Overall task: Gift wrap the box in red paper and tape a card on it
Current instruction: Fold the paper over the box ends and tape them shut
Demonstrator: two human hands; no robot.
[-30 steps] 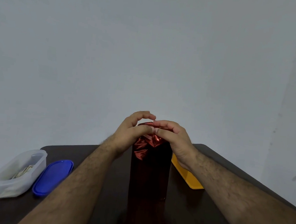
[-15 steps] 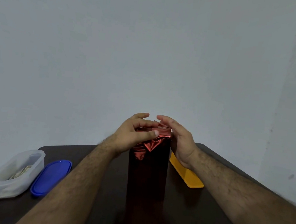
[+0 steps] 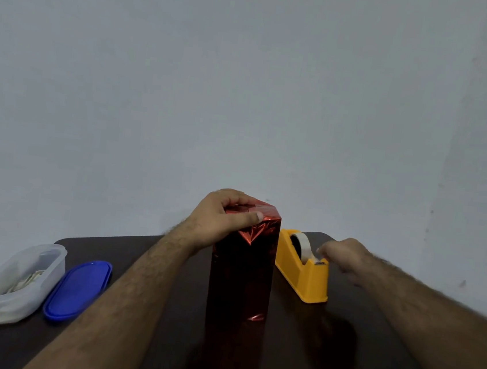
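Observation:
The tall box [image 3: 241, 280] stands upright mid-table, wrapped in shiny red paper with the top flaps folded in. My left hand [image 3: 220, 221] grips its top: fingers curl over the folded paper and the thumb presses the front fold flat. My right hand [image 3: 346, 255] is off the box and blurred, its fingertips at the cutter end of the yellow tape dispenser [image 3: 307, 281]. Whether those fingers hold the end of the white tape roll [image 3: 303, 244] is unclear. No card is visible.
A clear plastic container [image 3: 18, 284] with papers inside sits at the left of the dark table [image 3: 338, 359]. Its blue lid [image 3: 78, 290] lies beside it. A bare grey wall stands behind.
My right hand left the top of the box and moved right to the tape dispenser. My left hand now holds the folded top alone.

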